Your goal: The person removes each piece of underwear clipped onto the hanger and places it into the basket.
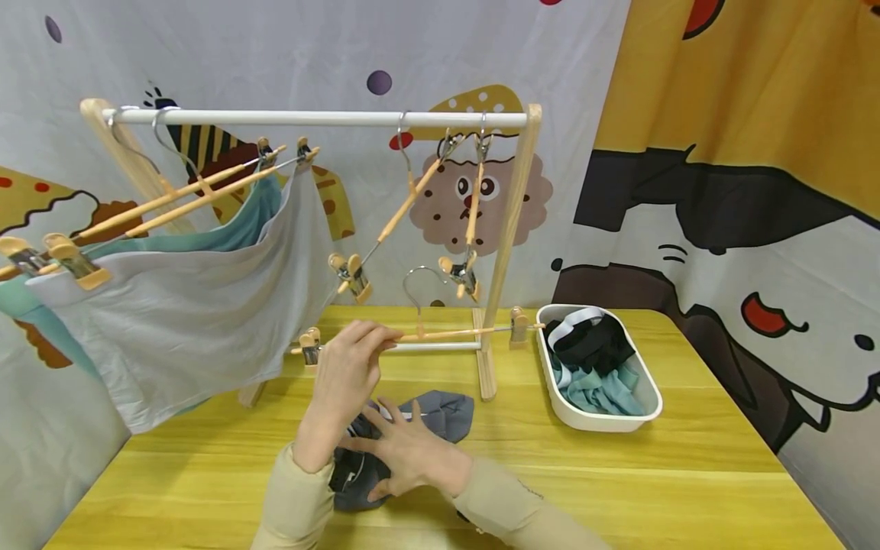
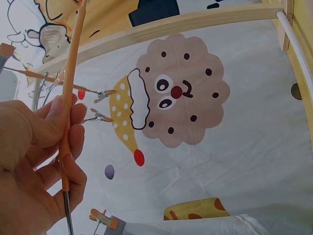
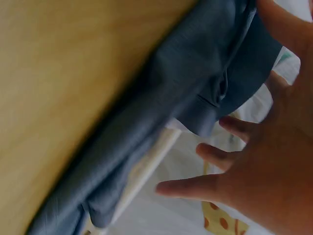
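One bare left hand [image 1: 347, 363], in a puffy cream sleeve [image 1: 299, 493], pinches the light orange wooden bar of a clip hanger [image 1: 457, 334] with a silver hook, thumb on one side and fingers curled round the other. The hanger is held level above a yellow wood-grain tabletop [image 1: 694, 489], a wooden-looking clip at each end.

The bare right hand [image 1: 409, 451] is spread with its fingers apart, over a crumpled dark grey cloth garment [image 1: 450, 412] lying near the middle of the tabletop's front edge; whether the fingertips press on the cloth I cannot tell.

Towards the back edge stands a pale wooden drying rack [image 1: 520, 198] with a white rail [image 1: 330, 118]. At the rail's left end, two clip hangers carry a pale grey garment [image 1: 206, 321] and, behind it, a teal garment [image 1: 257, 214]. Two more clip hangers hang at the right end. Near the tabletop's back right corner sits a white rounded basin [image 1: 605, 422] holding black cloth [image 1: 594, 344] and teal cloth [image 1: 598, 391]
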Available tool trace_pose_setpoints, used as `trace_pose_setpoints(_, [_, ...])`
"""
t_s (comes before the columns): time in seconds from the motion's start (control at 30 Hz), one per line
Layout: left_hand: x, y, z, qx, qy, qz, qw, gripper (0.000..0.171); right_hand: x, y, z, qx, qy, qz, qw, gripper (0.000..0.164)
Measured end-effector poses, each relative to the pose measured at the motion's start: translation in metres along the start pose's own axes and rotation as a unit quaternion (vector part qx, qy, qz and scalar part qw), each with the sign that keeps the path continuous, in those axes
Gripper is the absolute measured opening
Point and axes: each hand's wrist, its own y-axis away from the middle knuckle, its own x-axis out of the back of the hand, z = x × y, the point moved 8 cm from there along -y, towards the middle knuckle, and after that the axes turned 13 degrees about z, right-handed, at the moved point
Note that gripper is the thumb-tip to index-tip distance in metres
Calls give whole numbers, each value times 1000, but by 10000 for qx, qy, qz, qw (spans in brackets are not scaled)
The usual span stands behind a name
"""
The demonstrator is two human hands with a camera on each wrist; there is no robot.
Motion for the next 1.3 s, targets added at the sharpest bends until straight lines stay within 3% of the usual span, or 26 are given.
trace_pose_setpoints(0.1, [0,0,-1,41,-6,9,10000,9,-14,-2,2,-295,-183,-539,9979,90])
trace_pose_setpoints(0.23, [0,-1,-3,120,-37,-36,9999,8,-15,-3,6,-283,-172,-628,9975,83])
trace_pose_setpoints(0.53, [1,-3,-5,135,-99,-26,9999,7,-1,0,23,458,585,238,9970,44])
trace_pose_setpoints(0.77, [3,-2,-6,146,-89,60,9998,7,8,11,45,647,-300,565,9959,40])
trace_pose_setpoints(1.03, [6,-3,-10,264,-25,107,9996,8,53,46,83,255,-936,1272,9871,51])
trace_pose_setpoints(1.17, [8,-3,-11,253,-84,122,9996,9,83,68,110,-21,-740,1733,9821,57])
trace_pose_setpoints(1.3, [10,-3,-13,234,-76,175,9995,10,115,92,140,-327,-481,2489,9668,58])
